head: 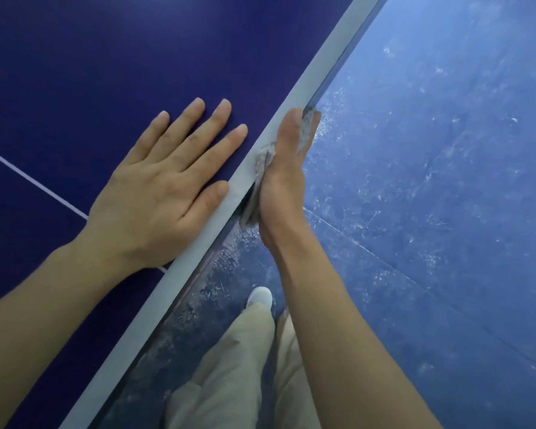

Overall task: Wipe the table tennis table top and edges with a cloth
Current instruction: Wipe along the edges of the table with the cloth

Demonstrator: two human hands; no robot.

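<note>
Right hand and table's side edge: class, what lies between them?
In the head view, the grey cloth lies pressed between the right hand and the table edge.

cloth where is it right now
The cloth is pressed against the table's side edge under the right hand, mid-frame in the head view.

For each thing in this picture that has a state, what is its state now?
left hand: open, flat on the table top.
right hand: presses the cloth against the table's side edge.
cloth: crumpled, between right hand and edge.
white edge band: partly covered by the cloth.
floor: scuffed, whitish marks.
</note>
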